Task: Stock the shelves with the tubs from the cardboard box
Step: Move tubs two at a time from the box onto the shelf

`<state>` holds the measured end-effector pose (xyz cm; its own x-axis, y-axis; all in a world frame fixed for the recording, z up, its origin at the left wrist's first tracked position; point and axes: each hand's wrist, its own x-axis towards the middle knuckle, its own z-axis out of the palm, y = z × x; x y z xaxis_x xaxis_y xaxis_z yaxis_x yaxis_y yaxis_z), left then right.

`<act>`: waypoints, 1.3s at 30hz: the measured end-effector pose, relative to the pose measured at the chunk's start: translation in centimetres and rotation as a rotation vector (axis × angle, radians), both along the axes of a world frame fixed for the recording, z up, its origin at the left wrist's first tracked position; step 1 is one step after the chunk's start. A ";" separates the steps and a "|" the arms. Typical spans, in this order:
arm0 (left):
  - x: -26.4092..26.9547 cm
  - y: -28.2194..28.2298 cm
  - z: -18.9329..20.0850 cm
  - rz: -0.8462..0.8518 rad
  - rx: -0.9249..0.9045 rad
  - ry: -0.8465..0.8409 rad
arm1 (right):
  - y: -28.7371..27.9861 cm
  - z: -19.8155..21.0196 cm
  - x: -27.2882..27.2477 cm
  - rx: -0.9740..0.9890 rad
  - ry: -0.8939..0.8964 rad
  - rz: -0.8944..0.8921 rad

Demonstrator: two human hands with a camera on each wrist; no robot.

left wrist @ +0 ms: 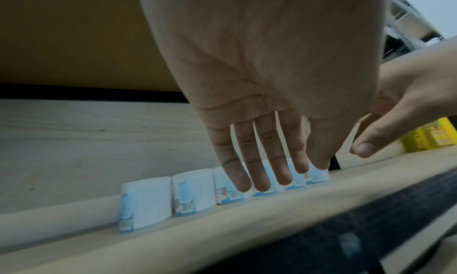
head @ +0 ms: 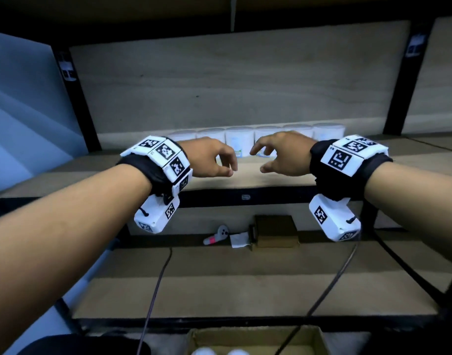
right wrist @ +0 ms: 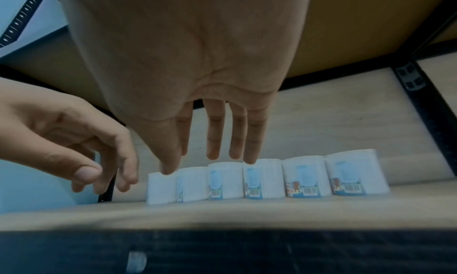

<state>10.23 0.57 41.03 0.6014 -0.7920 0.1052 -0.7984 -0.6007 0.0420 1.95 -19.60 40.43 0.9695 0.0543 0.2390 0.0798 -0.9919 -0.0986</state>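
Several white tubs [head: 239,139] with blue labels stand in a row at the back of the middle shelf [head: 245,175]; the wrist views show the same row of tubs [left wrist: 146,202] [right wrist: 304,175] against the back board. My left hand [head: 214,160] and right hand [head: 276,156] hover above the shelf's front part, a short way in front of the row, both empty with relaxed fingers [left wrist: 259,161] [right wrist: 215,133]. The cardboard box [head: 255,339] sits below at the bottom edge, with two white tub lids [head: 203,351] showing inside.
On the lower shelf lie a small brown box [head: 275,230], a white paper scrap [head: 239,239] and a white controller [head: 216,235]. Black uprights [head: 76,103] [head: 401,80] frame the bay. Cables [head: 155,290] hang from my wrists. A yellow item [left wrist: 425,135] stands far right.
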 end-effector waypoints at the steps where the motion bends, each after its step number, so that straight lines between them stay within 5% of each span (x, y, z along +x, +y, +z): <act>1: -0.9 -0.2 -0.4 -0.021 0.003 0.025 | -0.3 -0.5 -0.9 0.000 0.014 0.002; 10: -5.2 -0.8 -9.6 -0.102 0.117 0.249 | -1.5 -9.5 -6.0 0.176 0.158 0.064; 23: -7.4 -3.5 -29.6 -0.078 0.223 0.633 | -3.1 -28.7 -7.9 0.196 0.605 -0.050; 33: -11.5 -6.9 -42.7 -0.167 0.439 0.680 | -4.9 -40.0 -10.2 0.219 0.870 -0.130; 39: -13.7 -6.9 -47.1 -0.239 0.559 0.620 | -5.0 -44.4 -13.2 0.162 0.909 -0.180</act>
<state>-3.43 -6.28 -6.04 0.2322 -0.7419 -0.6290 -0.8365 -0.4823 0.2601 -11.28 -24.64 -3.99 0.7782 -0.0824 -0.6225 -0.2490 -0.9506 -0.1855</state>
